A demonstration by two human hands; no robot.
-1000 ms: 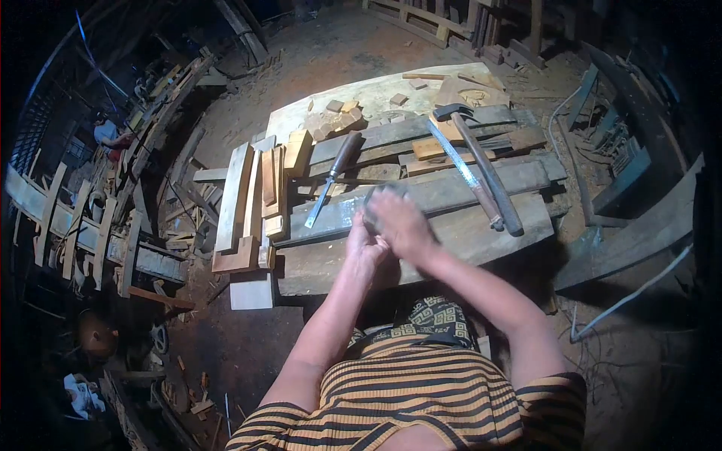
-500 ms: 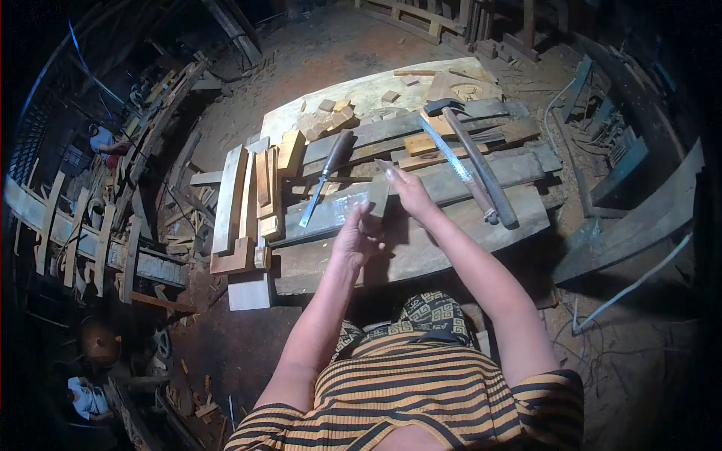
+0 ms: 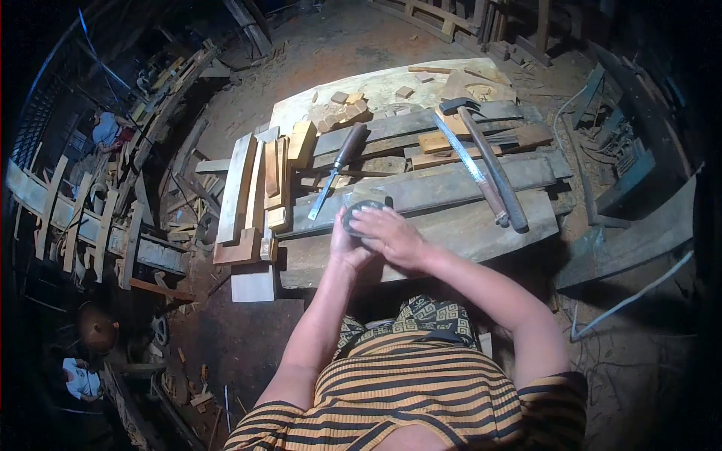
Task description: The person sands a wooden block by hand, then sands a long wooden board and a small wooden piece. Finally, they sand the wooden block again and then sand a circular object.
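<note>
My left hand (image 3: 350, 244) is wrapped round a dark, rounded, flat piece (image 3: 366, 204) whose exact kind I cannot make out. Across its face lies my right hand (image 3: 391, 237), fingers stretched and pressed flat. Just left of both hands, a chisel (image 3: 333, 177) with a dark wooden handle rests on the boards, blade toward me. Farther right lie a claw hammer (image 3: 485, 154), head away from me, and a saw-like metal blade (image 3: 460, 150) beside its handle. Beneath my hands are long grey planks (image 3: 436, 184).
Wooden strips and blocks (image 3: 252, 188) are stacked at the bench's left end. Small wood offcuts (image 3: 342, 113) lie on the pale board behind. To the right are a curved dark panel (image 3: 639, 240) and a pale cable (image 3: 639, 293). Two people sit far left among timber.
My right hand has come down and left onto the dark piece in my left hand. Earlier the hands were apart, the right one higher, with a thin pointed tip at its fingers.
</note>
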